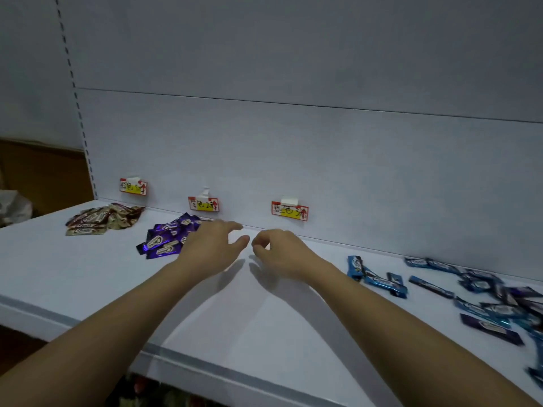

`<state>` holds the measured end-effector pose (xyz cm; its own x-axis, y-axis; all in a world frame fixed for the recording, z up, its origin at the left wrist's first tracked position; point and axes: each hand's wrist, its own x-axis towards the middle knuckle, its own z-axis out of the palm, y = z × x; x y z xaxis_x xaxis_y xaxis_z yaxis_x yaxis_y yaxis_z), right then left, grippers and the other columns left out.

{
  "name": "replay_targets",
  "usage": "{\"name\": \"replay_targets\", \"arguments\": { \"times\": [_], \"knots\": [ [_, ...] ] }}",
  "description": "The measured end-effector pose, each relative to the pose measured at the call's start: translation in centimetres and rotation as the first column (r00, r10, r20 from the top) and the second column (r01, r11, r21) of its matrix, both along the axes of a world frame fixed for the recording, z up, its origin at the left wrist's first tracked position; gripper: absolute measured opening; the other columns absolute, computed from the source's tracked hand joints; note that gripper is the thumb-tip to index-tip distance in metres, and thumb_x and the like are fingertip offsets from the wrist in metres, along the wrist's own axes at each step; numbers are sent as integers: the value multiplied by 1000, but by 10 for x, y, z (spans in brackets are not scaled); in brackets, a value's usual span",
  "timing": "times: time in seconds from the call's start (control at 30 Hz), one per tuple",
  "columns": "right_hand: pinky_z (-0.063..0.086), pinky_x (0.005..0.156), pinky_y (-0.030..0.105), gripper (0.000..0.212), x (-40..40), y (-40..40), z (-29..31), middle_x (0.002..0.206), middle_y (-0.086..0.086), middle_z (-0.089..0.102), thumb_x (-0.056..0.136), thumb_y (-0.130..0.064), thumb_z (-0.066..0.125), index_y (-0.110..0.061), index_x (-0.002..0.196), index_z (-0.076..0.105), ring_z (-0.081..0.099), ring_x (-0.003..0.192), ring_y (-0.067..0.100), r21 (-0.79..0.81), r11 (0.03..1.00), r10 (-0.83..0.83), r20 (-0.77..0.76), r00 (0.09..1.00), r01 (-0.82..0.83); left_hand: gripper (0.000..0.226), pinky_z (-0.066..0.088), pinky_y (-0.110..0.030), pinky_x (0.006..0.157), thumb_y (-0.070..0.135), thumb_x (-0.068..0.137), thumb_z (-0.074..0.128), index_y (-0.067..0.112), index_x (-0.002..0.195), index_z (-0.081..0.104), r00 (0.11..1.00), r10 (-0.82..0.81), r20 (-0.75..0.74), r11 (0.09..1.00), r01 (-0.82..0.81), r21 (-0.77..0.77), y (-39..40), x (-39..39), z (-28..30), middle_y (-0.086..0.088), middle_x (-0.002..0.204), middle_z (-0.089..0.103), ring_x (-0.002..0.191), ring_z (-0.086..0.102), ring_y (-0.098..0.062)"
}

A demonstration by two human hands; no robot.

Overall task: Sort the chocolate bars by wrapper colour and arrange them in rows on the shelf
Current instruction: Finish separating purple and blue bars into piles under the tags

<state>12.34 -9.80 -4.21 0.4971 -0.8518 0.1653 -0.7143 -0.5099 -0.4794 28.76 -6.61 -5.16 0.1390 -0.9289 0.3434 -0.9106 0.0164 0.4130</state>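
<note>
Both hands empty: left hand point(216, 245) relaxed, right hand point(279, 251) loosely curled. Blue bars point(379, 279) lay at 3 o'clock, nearer right.

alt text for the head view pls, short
Two bare hands, the left hand open and the right hand loosely curled, hover empty over a white shelf. A pile of purple bars lies beside the left hand, brown-and-cream bars further left, scattered blue bars at right; three handwritten labels hang on the back panel.
</note>
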Motion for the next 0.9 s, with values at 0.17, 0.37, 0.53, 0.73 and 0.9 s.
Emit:
{"name": "replay_targets", "arguments": {
  "times": [0.17, 0.37, 0.53, 0.73, 0.9],
  "knots": [
    [49, 91, 38, 30, -97, 26, 0, 122, -5, 63, 97, -31, 45, -23, 119, 65, 57, 106, 17, -67, 991, -117, -15, 993, 116, 46, 39, -45, 105, 56, 93, 44, 34, 132, 54, 995, -104, 6, 992, 103, 68, -7, -93, -1, 4, 139, 53, 126, 47, -20],
    [46, 82, 31, 23, -227, 40, 5, 111, -10, 64, 96, -32, 49, -26, 112, 65, 56, 100, 12, -100, 953, -280, 59, 958, 284, 34, 45, -34, 96, 44, 95, 50, 30, 126, 59, 946, -300, -125, 953, 303, 11, -16, -211, 2, 5, 126, 60, 109, 54, -14],
    [44, 78, 25, 18, -333, 51, -4, 100, -12, 63, 97, -24, 53, -21, 107, 67, 58, 92, 9, -66, 877, -455, 201, 868, 475, 22, 47, -25, 84, 28, 94, 56, 28, 114, 66, 831, -472, -295, 875, 482, -42, -26, -295, 4, 10, 109, 65, 100, 58, -9],
    [45, 62, 21, 12, -428, 52, -12, 93, 1, 68, 94, -15, 60, -15, 101, 69, 59, 76, 13, 91, 737, -637, 421, 645, 669, 17, 41, -11, 65, 22, 95, 58, 25, 106, 71, 684, -625, -376, 752, 658, -54, -32, -367, 4, 12, 98, 69, 86, 60, 3],
    [44, 61, 21, 11, -460, 50, -17, 93, 0, 69, 93, -13, 59, -18, 94, 68, 57, 72, 9, 225, 634, -741, 450, 498, 740, 11, 44, -18, 74, 25, 92, 63, 30, 93, 73, 677, -707, -206, 668, 734, 120, -23, -358, -4, 17, 92, 65, 86, 58, -2]
  ]
}}
